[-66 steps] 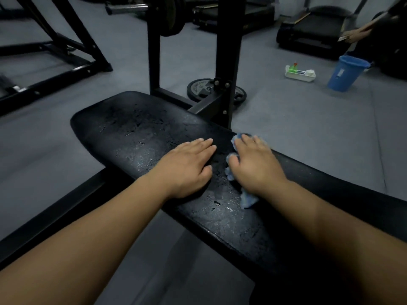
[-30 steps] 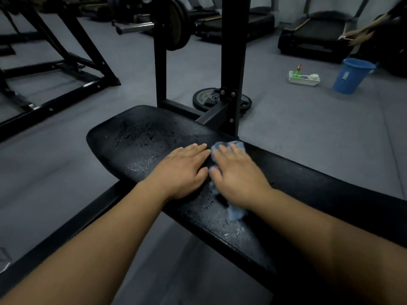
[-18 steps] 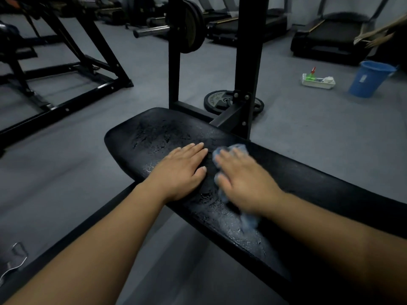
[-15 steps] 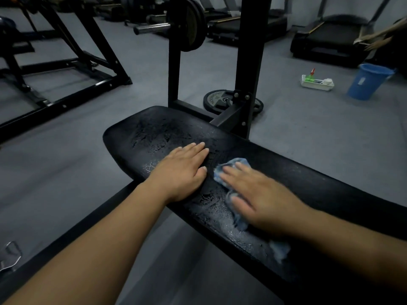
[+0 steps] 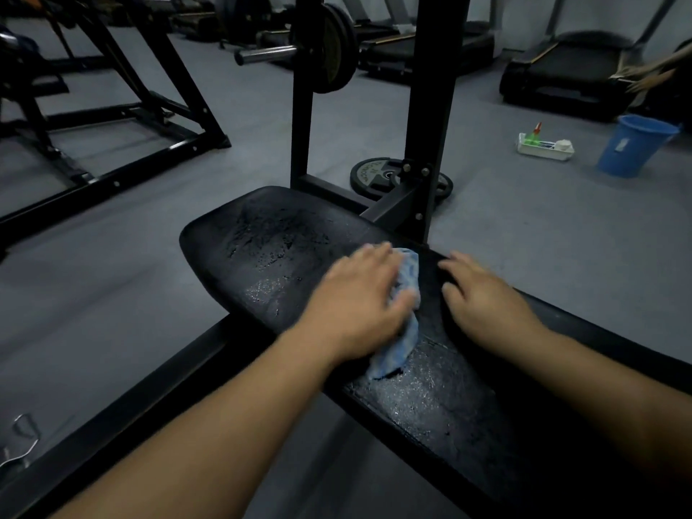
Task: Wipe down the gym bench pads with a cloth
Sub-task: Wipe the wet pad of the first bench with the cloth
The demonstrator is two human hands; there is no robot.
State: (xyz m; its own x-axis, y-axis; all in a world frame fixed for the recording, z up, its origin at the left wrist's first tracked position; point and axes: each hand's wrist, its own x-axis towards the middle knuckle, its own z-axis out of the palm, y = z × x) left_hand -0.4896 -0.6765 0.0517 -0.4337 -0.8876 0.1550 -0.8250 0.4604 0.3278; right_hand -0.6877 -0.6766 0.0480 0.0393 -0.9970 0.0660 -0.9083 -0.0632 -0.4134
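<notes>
Black vinyl glistens with wet streaks on a gym bench pad, where a person leans over with both bare arms stretched out. The left hand lies palm down on a crumpled light-blue cloth, fingers stretched forward and thumb laid across the fabric, pressing it flat to the pad rather than bunching it in a fist; motion blur softens the fingertips. The cloth sits near the middle of the pad's width, and one end trails from under the palm toward the near edge. Just beside it, apart from the cloth, the right hand rests on the bare pad with its fingers spread loosely and nothing in its grasp.

Behind the bench rise the black uprights of a rack, carrying a barbell loaded with a dark weight plate. Another weight plate lies flat on the grey floor at the foot of the rack. Farther right stand a blue bucket and, near it, a white tray holding a green spray bottle. Treadmills line the back wall, and another black machine frame stands at left.
</notes>
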